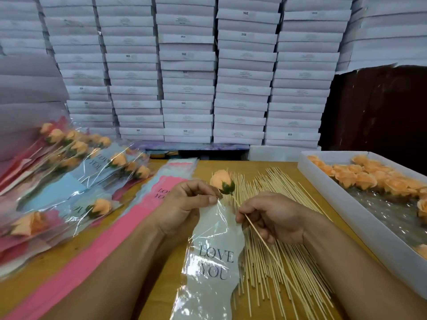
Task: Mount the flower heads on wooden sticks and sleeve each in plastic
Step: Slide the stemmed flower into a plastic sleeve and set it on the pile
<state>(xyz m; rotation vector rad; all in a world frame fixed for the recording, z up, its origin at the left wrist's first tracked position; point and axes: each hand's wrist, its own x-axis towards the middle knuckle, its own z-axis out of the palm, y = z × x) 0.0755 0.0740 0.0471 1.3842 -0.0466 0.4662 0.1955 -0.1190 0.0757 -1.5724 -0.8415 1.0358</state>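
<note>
Stacked white boxes (187, 65) are filling the upper frame. At center, the left hand (184, 209) is pinching the plastic sleeve (215, 257) top, while the right hand (275, 218) is gripping the stick (261, 239) bearing the peach flower head (221, 181).

A packing workshop or stockroom: a wall of stacked white cardboard boxes (187, 72) behind a wooden worktable (161, 285) holding loose wooden sticks (277, 262), a tray of flower heads (369, 179) and finished sleeved roses (76, 158).

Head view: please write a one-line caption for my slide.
Right hand holds a stick-mounted peach flower head at the mouth of a "LOVE YOU" sleeve pinched by left hand.
</note>
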